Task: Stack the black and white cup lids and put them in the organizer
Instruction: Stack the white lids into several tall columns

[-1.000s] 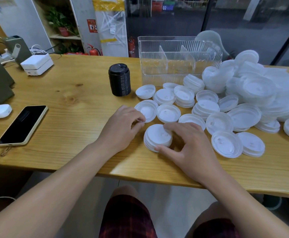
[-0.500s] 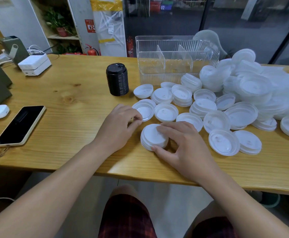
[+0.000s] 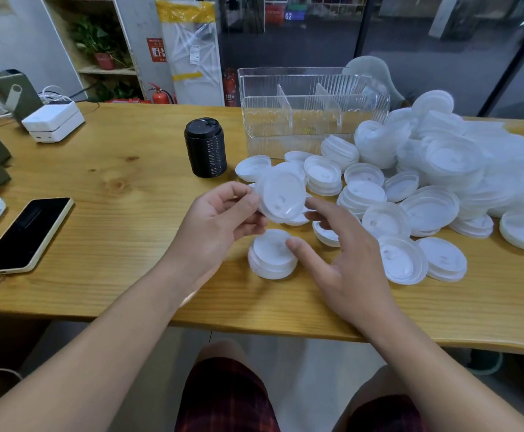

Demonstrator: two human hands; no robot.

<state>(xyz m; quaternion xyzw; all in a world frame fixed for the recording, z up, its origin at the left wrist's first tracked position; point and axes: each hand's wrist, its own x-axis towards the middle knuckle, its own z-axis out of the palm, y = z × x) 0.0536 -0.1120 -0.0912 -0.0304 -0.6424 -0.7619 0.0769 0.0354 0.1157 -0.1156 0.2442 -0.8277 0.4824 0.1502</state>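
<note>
The fingers (image 3: pixel 239 198) of the left hand (image 3: pixel 220 222) pinch the edge of one white lid (image 3: pixel 281 198) and hold it up in the air, tipped on its side. The right hand (image 3: pixel 345 260) is open and holds nothing. Its fingertips sit near the lifted lid, and its thumb touches the top of the small white stack (image 3: pixel 273 255) on the bench (image 3: pixel 130 182).

The lifted lid hangs just above that small stack. Many loose white lids (image 3: pixel 425 210) lie close on the right, and a big heap (image 3: pixel 460 157) is piled behind them. The black stack (image 3: pixel 206 148) stands alone, tall and neat. The clear organizer (image 3: pixel 301 110) behind it looks empty.

The lid is thin and held only by its rim, so I think it could slip out and roll away. If it goes down crooked, it may not sit snug, and the small stack could lean. A bump from the right hand could knock nearby lids around.
</note>
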